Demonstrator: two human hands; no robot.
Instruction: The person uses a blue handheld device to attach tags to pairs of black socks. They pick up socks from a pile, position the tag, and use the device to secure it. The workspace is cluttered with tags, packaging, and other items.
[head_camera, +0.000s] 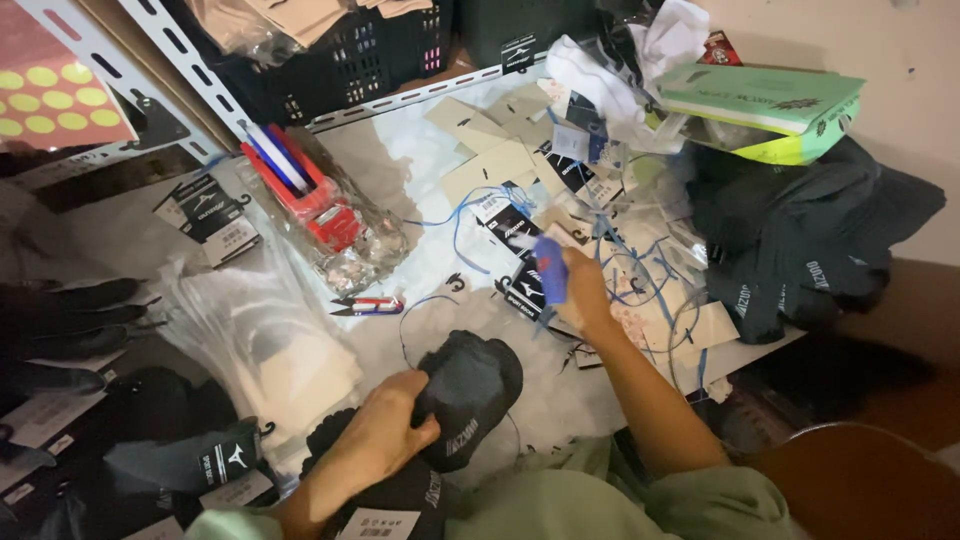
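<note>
Head view shows the left hand (385, 432) with its grip closed around a dark, rolled sock bundle (468, 395) with pale lettering, low over the counter (420, 170). The right hand (585, 290) pinches a blurred blue tag (551, 268) above scattered cards and blue strings.

small red-handled snips (366, 305) lie on the white desk (410, 165) beside a clear bag (345, 240) holding a red tool. a black crate (340, 60) stands behind; a green box (765, 105) rests over dark folded garments (800, 240) at right.
</note>
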